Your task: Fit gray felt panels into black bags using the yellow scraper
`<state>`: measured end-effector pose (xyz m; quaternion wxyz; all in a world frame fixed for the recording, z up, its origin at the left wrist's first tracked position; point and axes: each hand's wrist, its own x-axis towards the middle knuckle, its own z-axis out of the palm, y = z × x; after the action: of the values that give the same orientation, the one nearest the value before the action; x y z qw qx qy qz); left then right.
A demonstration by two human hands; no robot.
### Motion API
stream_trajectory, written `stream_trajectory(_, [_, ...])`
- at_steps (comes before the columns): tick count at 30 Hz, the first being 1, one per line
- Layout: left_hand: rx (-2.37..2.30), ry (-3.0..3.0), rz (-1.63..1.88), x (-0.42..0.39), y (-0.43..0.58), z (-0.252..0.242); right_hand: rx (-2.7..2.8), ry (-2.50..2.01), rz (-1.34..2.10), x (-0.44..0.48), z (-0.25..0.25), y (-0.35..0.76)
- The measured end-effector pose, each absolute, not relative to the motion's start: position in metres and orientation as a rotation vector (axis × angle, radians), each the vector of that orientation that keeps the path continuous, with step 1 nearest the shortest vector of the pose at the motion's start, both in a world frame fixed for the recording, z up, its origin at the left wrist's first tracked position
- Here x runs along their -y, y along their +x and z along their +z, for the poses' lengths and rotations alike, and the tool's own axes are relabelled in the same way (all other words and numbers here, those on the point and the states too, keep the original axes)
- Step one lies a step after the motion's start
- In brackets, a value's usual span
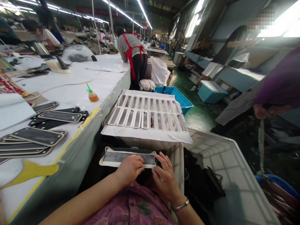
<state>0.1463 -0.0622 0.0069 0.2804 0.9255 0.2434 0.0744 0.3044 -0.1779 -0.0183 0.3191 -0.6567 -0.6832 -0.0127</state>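
left hand grips strip, border seemingly part-folded; right hand at its end, fingers spread, pinch cannot tell; five bordered pieces on board.

Ahead and left of our left hand, we are seeing a green-tipped bottle standing on the white table; ahead and right of our right hand, a lidded teal box is sitting on the floor.

— How many pale-rimmed strips lie on the white board?
— Five, plus one strip at the two hands.
— What else?
— One bottle on the table, one bracelet.
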Motion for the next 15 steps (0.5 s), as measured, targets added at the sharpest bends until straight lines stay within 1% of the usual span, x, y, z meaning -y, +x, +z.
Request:
stream_trajectory(7, [-0.729, 2.366, 0.229, 0.056, 0.148, 0.005, 1.841, -1.715, -0.082, 0.179, -0.018, 0.306])
stream_trajectory(15, [-0.805, 2.503, 0.104, 0.056, 0.158, 0.007, 1.597, -1.954, -0.005, 0.169, -0.024, 0.289])
